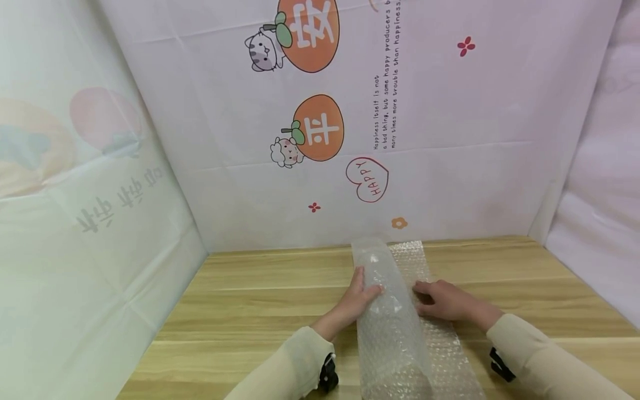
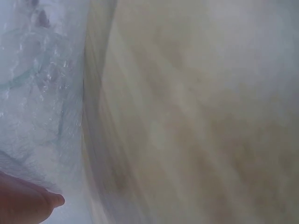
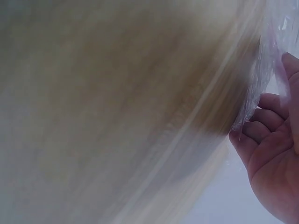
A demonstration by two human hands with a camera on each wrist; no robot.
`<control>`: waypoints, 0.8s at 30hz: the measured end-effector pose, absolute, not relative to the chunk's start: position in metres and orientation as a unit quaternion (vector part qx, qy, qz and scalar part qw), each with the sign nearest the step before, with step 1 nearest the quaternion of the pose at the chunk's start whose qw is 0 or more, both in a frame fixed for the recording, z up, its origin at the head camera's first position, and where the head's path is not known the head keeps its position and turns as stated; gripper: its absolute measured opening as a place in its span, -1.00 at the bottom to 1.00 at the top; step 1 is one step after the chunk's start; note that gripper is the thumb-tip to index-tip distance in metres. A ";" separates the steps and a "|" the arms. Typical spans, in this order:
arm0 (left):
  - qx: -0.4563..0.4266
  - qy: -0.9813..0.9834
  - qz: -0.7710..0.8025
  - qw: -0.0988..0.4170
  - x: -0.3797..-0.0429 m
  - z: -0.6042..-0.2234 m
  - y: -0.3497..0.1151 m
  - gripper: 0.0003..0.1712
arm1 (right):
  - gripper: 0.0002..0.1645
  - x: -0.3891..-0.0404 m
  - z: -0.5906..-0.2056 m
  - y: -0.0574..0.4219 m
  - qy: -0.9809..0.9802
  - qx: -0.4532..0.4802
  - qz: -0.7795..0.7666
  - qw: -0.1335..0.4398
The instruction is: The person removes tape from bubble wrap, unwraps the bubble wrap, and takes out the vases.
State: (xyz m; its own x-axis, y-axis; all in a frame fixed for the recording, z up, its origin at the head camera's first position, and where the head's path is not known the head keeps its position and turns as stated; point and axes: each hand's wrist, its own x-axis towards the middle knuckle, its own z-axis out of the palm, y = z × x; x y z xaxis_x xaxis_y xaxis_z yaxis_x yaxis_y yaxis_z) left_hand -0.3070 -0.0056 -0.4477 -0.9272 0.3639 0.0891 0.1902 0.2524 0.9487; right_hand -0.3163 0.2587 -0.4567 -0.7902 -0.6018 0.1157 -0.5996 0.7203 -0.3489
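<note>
In the head view, a bubble wrap roll (image 1: 392, 339) lies on the bench (image 1: 250, 311), a flat layer (image 1: 452, 347) to its right. The left hand (image 1: 354, 299) rests on it, fingers and thumb spread; the right hand (image 1: 444, 300) pinches the layer. Left wrist: a fingertip (image 2: 55, 200) touches plastic. Right wrist: thumb and curled fingers (image 3: 261, 119) — plastic edge between them.

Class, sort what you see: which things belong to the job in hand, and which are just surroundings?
Part of the job:
- rolled bubble wrap
- flat bubble wrap strip beside it
- left hand, on the roll
- right hand, at the strip

Surroundings:
- wooden tabletop underneath
- printed cloth behind
</note>
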 end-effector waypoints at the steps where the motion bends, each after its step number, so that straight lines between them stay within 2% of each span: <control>1: 0.174 0.788 0.585 0.075 -0.307 -0.447 -0.005 0.06 | -0.32 -0.316 -0.457 0.258 0.928 -0.323 -0.188 0.003; 15: 0.164 0.784 0.595 0.060 -0.309 -0.448 -0.006 0.11 | -0.36 -0.313 -0.456 0.254 0.927 -0.320 -0.197 -0.001; 24: 0.114 0.799 0.587 0.054 -0.306 -0.436 0.004 0.19 | -0.37 -0.314 -0.456 0.256 0.931 -0.310 -0.192 0.003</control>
